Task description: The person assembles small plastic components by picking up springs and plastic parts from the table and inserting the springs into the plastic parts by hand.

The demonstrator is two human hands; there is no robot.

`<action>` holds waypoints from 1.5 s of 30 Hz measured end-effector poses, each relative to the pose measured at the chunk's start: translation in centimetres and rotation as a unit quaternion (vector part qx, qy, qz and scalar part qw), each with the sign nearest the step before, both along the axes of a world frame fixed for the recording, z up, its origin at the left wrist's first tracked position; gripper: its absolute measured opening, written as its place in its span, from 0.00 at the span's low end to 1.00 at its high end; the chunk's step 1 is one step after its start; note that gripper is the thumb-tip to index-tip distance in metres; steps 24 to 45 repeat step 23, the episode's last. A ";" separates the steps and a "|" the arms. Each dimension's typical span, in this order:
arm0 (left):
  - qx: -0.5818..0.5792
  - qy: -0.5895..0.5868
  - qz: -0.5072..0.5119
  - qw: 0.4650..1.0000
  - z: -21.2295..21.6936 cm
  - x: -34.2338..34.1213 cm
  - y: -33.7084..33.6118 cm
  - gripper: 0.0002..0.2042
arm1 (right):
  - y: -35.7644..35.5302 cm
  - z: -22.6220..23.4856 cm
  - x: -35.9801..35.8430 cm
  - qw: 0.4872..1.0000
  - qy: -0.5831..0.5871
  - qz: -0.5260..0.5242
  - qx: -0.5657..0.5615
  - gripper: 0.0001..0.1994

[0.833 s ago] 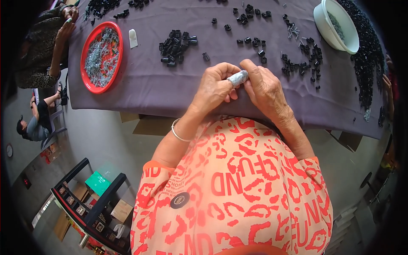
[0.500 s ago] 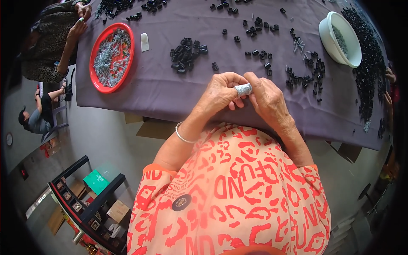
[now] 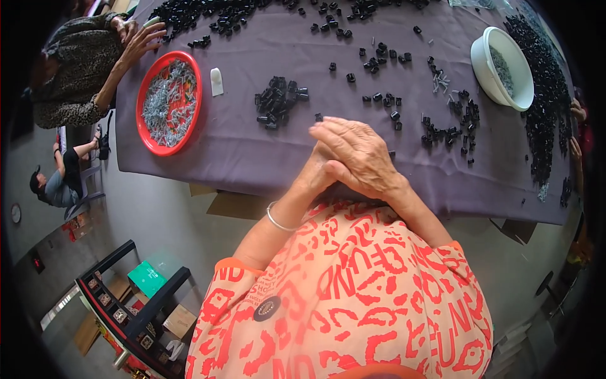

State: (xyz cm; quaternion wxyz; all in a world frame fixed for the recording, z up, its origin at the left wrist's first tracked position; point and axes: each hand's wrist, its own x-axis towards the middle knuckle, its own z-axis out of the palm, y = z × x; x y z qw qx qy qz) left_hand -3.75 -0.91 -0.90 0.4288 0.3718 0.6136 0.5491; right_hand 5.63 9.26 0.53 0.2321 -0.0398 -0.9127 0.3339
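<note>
My right hand [image 3: 356, 155] lies across my left hand, its fingers stretched out side by side and its thumb apart near the left wrist. Of my left hand [image 3: 320, 165] only the back near the wrist shows; its fingers are hidden under the right one, so whether they hold anything cannot be seen. Both are over the near edge of the purple-grey tablecloth [image 3: 240, 142]. Just beyond the fingertips lies a single small black plastic piece [image 3: 319, 117]. A pile of similar black pieces [image 3: 276, 104] is a little farther to the left.
A red tray [image 3: 144, 120] of thin clear-grey pieces sits at the left, beside a white finger-shaped piece [image 3: 216, 82]. At the right stands a white bowl [image 3: 483, 69], near a long heap of black pieces [image 3: 546, 120]. Another person's hand [image 3: 140, 45] reaches in at the far left.
My right hand has moved left and come down over my left hand. The whitish-grey cylindrical thing between my fingers is now out of sight. The other person's hand has opened over the table.
</note>
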 end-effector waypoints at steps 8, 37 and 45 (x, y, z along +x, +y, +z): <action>-0.052 0.033 -0.035 0.997 0.9 -0.5 -0.7 0.19 | -0.2 -0.7 -0.6 0.999 -0.016 -0.008 -0.034 0.27; -0.154 -0.036 -0.040 0.987 -0.8 -0.7 -0.1 0.25 | 0.3 -1.0 0.3 0.997 0.036 -0.012 -0.065 0.25; -0.154 -0.036 -0.040 0.987 -0.8 -0.7 -0.1 0.25 | 0.3 -1.0 0.3 0.997 0.036 -0.012 -0.065 0.25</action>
